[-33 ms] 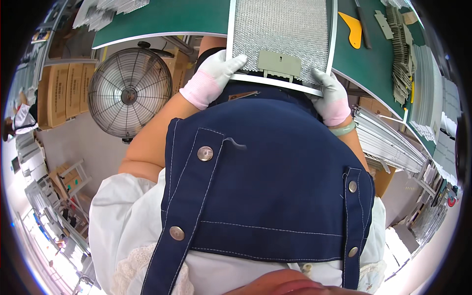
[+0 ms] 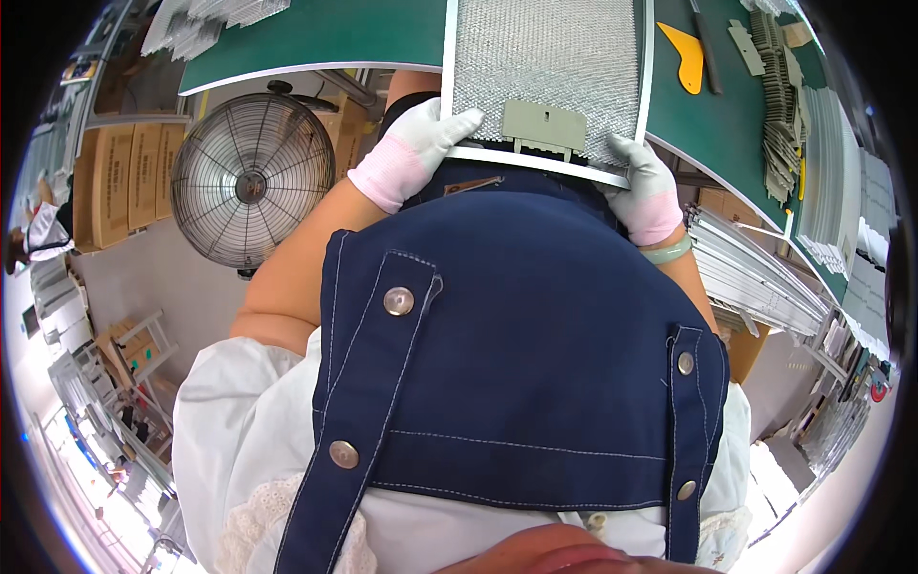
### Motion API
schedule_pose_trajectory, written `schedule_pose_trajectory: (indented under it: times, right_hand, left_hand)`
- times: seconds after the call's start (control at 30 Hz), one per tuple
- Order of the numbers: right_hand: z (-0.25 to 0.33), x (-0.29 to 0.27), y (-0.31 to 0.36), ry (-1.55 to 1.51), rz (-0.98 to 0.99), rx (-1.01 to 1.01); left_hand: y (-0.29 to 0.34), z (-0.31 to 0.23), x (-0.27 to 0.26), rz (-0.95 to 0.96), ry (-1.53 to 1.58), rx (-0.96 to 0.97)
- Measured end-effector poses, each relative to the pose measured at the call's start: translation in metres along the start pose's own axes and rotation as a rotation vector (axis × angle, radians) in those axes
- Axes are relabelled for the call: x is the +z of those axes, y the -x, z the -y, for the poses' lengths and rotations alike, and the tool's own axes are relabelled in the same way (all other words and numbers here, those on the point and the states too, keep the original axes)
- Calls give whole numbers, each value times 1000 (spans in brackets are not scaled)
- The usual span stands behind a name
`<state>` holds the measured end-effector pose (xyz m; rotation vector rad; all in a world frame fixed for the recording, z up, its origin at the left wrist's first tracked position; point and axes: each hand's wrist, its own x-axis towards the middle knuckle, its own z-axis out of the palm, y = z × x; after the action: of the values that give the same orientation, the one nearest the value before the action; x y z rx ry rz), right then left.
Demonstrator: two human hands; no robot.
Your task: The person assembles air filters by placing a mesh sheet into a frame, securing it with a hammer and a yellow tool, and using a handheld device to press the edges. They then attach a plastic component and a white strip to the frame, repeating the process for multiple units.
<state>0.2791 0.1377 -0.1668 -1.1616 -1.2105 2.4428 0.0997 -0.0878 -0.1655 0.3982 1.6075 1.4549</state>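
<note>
A mesh filter panel (image 2: pixel 545 57) in a silver metal frame lies over the table's near edge, its near end reaching toward my apron. At its near left corner, my left hand (image 2: pixel 421 143) in a white glove with a pink cuff grips the frame, thumb on top of the mesh. My right hand (image 2: pixel 645 187), gloved the same way, holds the near right corner; its lower fingers are hidden under the panel. Between them a grey-green plastic piece (image 2: pixel 543 126) with a small slot and two prongs sits at the near end of the mesh.
On the green table (image 2: pixel 316 38) to the right lie a yellow scraper (image 2: pixel 683 59), a dark-handled tool (image 2: pixel 706 48) and a row of grey-green plastic pieces (image 2: pixel 779 115). Silver mesh pieces (image 2: pixel 186 29) are at far left. A floor fan (image 2: pixel 251 182) stands left; metal strips (image 2: pixel 755 273) are below right.
My hands and the filter panel have barely shifted. A small loose strip by the left apron button, which stuck out to the right, now lies along the strap.
</note>
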Motion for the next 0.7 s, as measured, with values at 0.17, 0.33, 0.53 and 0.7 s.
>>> schedule_pose_trajectory:
  times: [0.17,0.33,0.53,0.7]
  right_hand:
    - [1,3,3,-108,5,18]
    - [8,22,12,-201,-60,110]
    - [5,19,6,-91,-124,0]
    - [8,17,4,-337,-56,104]
  left_hand:
    - [-6,-1,-15,254,107,36]
    - [-3,-3,8,-82,375,-113]
    - [-6,-2,15,-179,224,-25]
    - [-16,6,-2,136,391,-89]
